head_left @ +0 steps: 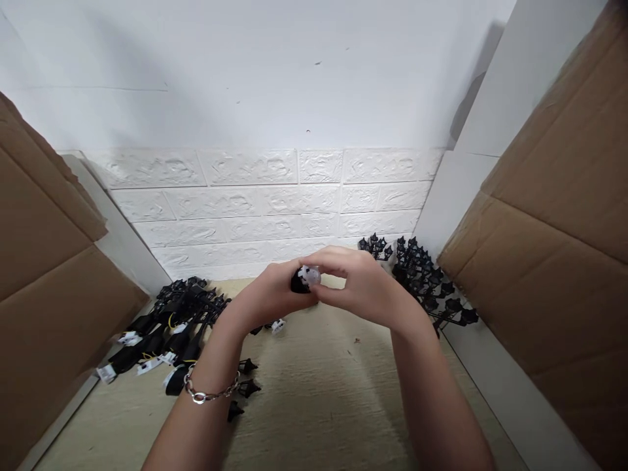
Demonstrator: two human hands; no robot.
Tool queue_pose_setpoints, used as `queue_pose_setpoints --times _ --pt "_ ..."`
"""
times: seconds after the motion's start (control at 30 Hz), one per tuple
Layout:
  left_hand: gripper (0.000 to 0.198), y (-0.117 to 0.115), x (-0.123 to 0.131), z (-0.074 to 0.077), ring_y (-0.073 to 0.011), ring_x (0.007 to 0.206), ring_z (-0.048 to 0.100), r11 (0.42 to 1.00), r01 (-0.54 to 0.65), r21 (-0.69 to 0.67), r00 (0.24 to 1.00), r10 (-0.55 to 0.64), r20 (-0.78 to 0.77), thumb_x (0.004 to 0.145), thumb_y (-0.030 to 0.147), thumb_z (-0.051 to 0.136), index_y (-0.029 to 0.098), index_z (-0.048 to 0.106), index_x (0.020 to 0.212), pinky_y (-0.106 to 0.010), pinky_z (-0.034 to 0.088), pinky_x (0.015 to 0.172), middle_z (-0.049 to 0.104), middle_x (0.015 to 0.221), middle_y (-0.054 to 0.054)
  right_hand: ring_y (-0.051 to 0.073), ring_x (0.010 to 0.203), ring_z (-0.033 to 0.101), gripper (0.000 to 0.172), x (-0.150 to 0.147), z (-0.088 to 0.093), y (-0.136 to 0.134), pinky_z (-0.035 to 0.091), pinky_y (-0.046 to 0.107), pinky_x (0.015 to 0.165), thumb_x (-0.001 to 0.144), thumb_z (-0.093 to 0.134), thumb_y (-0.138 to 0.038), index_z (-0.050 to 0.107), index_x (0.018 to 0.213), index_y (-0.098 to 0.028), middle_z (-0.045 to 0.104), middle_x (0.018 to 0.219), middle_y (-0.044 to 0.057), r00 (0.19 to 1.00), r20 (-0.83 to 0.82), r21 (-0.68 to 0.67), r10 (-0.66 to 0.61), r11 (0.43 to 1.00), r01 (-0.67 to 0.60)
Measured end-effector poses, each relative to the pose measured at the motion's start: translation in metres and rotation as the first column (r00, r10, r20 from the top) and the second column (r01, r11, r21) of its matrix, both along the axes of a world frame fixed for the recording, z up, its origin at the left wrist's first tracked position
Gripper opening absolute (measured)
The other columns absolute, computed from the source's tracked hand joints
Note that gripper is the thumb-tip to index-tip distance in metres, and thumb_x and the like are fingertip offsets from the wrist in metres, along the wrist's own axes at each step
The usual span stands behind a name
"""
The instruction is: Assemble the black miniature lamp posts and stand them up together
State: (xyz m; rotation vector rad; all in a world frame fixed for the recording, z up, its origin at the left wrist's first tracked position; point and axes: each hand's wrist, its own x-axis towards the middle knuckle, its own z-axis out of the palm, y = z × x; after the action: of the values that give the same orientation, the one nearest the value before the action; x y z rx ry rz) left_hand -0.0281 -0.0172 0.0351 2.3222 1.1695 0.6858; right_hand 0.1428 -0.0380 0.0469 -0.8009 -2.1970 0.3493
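Near the middle of the view, my left hand is closed around a black rounded lamp base. A white plastic insert shows at its end facing me. The thumb and forefinger of my right hand pinch this white insert from the right. The rest of the held piece is hidden behind my fingers. Below my left hand, a small white part lies on the tabletop. Black lantern heads stick out beside my left forearm, partly covered by it.
Several black miniature lamp posts with white inserts and yellow wires are heaped at left. Another pile of black lantern-topped lamps sits at right. Cardboard panels flank both sides, and a white brick-patterned wall stands behind.
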Motion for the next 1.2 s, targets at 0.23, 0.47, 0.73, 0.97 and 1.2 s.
queue_pose_setpoints --times 0.23,0.47,0.73,0.97,1.2 --pt "0.018 0.006 -0.001 -0.004 -0.0143 0.070 0.051 1.000 0.007 -0.005 1.000 -0.007 0.018 0.068 0.023 0.052 0.018 0.057 0.084 -0.024 0.039 0.058 0.058 0.075 0.002 0.014 0.093 0.055 0.029 -0.002 0.001 -0.001 0.045 0.027 0.080 0.079 0.051 -0.011 0.060 0.104 -0.019 0.062 0.102 0.003 1.000 0.006 0.019 -0.008 1.000 0.008" --pt "0.035 0.006 -0.006 0.001 -0.0170 0.089 0.053 0.997 0.065 -0.044 0.996 -0.062 0.066 0.071 0.030 0.057 0.023 0.054 0.106 -0.028 0.042 0.076 0.060 0.098 0.001 0.013 0.097 0.054 0.035 0.002 0.001 0.000 0.044 0.024 0.082 0.077 0.051 -0.007 0.058 0.109 -0.018 0.061 0.105 0.002 1.000 -0.001 0.059 -0.001 0.998 0.001" --pt "0.015 0.010 -0.006 -0.004 -0.0132 0.074 0.051 0.987 0.126 -0.096 0.991 -0.120 0.063 0.068 0.019 0.054 0.017 0.057 0.083 -0.023 0.041 0.062 0.057 0.081 0.002 0.012 0.097 0.054 0.041 -0.005 0.001 -0.003 0.044 0.023 0.082 0.075 0.047 -0.002 0.059 0.109 -0.021 0.059 0.107 0.001 0.998 0.026 -0.008 0.058 0.998 -0.058" --pt "0.024 0.011 -0.010 -0.001 -0.0161 0.082 0.051 0.963 0.220 -0.158 0.974 -0.207 0.091 0.069 0.029 0.059 0.019 0.054 0.090 -0.027 0.042 0.070 0.056 0.086 0.000 0.012 0.092 0.055 0.038 -0.003 0.002 -0.004 0.044 0.023 0.078 0.076 0.049 -0.005 0.060 0.108 -0.023 0.061 0.104 0.001 0.996 0.053 -0.044 0.076 0.996 -0.074" --pt "0.040 0.014 -0.017 -0.007 -0.0185 0.093 0.049 0.923 0.336 -0.187 0.919 -0.279 0.277 0.083 0.052 0.036 0.019 0.051 0.100 -0.032 0.041 0.083 0.054 0.098 -0.006 0.012 0.093 0.055 0.032 -0.002 0.004 -0.007 0.043 0.023 0.081 0.077 0.050 -0.005 0.063 0.100 -0.022 0.063 0.103 -0.002 0.993 0.040 -0.033 0.111 0.993 -0.110"
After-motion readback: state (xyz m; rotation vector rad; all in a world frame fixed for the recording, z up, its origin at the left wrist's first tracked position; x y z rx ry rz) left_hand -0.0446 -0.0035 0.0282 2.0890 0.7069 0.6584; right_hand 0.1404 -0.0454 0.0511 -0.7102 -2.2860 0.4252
